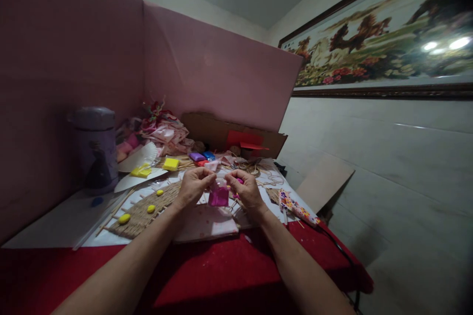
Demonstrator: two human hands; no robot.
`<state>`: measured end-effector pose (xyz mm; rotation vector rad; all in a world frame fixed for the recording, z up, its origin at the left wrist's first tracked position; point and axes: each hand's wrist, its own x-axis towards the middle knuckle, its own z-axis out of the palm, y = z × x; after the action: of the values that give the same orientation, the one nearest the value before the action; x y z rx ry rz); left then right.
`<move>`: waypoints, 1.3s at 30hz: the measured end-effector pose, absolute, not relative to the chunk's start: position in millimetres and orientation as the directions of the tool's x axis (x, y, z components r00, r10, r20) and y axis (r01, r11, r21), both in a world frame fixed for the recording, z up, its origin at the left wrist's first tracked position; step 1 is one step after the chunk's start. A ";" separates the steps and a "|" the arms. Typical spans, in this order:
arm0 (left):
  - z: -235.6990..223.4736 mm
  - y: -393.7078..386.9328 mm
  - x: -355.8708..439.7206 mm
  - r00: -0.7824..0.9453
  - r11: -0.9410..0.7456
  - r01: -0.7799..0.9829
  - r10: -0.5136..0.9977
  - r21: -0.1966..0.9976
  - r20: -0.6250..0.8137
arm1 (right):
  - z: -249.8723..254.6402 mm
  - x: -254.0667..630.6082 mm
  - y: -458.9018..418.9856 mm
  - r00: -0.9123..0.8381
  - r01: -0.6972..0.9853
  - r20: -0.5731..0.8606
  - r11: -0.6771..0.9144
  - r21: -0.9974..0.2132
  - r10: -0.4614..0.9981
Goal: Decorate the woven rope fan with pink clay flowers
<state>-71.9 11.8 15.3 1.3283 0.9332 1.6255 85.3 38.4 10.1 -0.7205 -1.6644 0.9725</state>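
As left hand (195, 187), right hand (248, 193) pinch, packet (219, 197) between.

1. The left forearm (138, 258) is reaching inward from the lower left.
2. The right forearm (299, 261) is reaching inward from the lower right.
3. The left hand (194, 186) is pinching, thumb against fingers.
4. The right hand (248, 191) is pinching likewise, facing it.

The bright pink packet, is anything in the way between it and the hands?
Nothing that I can see. The left hand and the right hand both pinch the clear top of the bright pink packet with their fingers.
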 end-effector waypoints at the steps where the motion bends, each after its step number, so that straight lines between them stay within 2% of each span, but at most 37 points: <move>1: 15.1 12.1 -72.6 -0.116 -0.391 -0.141 0.919 0.910 0.377 | 9.9 85.0 39.0 -0.286 -0.008 0.467 0.485 -0.875 0.837; 5: 15.5 12.2 -73.0 -0.122 -0.374 -0.154 0.926 0.915 0.358 | 10.2 85.0 39.2 -0.259 -0.008 0.467 0.482 -0.876 0.845; 11: 18.0 10.0 -69.8 -0.016 -0.352 -0.147 0.935 0.924 0.353 | 9.1 85.5 36.9 -0.306 -0.018 0.485 0.504 -0.863 0.819; 21: 18.6 9.1 -70.1 -0.078 -0.363 -0.194 0.932 0.911 0.354 | 13.1 86.0 33.8 -0.267 -0.123 0.435 0.417 -0.901 0.860; 26: 18.3 9.8 -71.3 -0.150 -0.416 -0.150 0.906 0.897 0.395 | 13.5 84.8 35.7 -0.255 -0.063 0.429 0.428 -0.902 0.867; 34: 16.5 9.9 -69.7 -0.031 -0.346 -0.129 0.938 0.929 0.345 | 13.3 86.2 34.6 -0.281 -0.055 0.435 0.438 -0.897 0.856; 39: 17.5 9.0 -69.4 -0.074 -0.346 -0.158 0.938 0.925 0.338 | 14.7 84.5 35.7 -0.268 -0.143 0.426 0.401 -0.905 0.864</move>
<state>-69.4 9.0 17.5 1.3046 0.9276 1.5720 84.5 35.7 14.7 -0.6681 -1.5310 1.1186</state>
